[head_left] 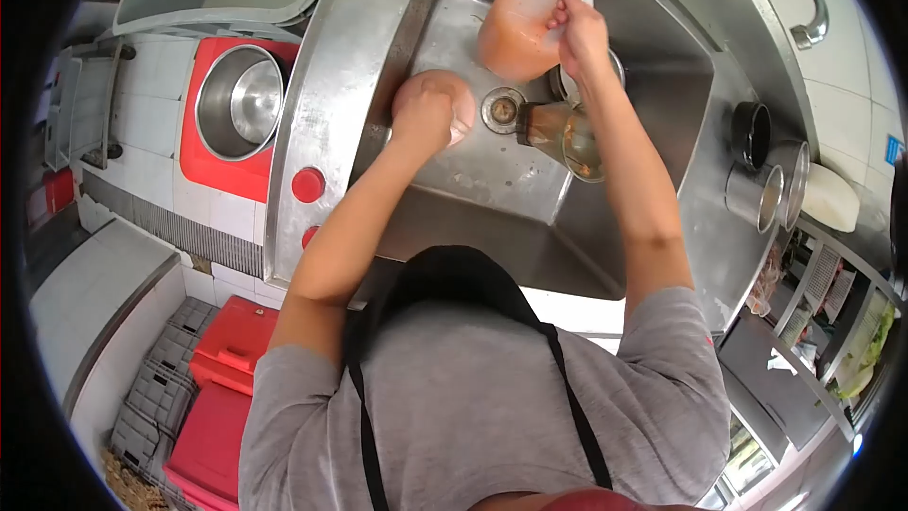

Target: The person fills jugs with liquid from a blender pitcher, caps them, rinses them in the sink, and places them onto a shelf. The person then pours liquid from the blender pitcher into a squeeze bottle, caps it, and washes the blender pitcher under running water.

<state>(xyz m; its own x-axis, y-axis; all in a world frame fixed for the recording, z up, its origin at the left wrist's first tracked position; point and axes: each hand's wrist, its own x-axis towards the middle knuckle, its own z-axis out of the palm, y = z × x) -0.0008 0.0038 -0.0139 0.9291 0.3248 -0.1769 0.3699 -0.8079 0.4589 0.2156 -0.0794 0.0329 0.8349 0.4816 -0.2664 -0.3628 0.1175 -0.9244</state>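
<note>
My right hand (580, 30) is closed around the handle of a translucent plastic jug (511, 38), which has an uncapped mouth and orange colouring inside. The jug is tilted over the far part of the steel sink (497, 170). On the left of the sink, my left hand (425, 120) has its fingers curled against a rounded, pinkish translucent container (461, 99). The hand covers much of it, and no opening shows. Between both arms, a clear blender jar (553, 128) lies on its side near the drain (503, 110). A metal vessel behind it is partly hidden by my right forearm.
Two red caps (308, 185) rest on the sink's left ledge. A curved faucet (811, 33) is at the back right. Metal cups (752, 197) and a black cup (751, 134) stand right. A steel pot (239, 102) sits left, on red; red bins (219, 435) are below.
</note>
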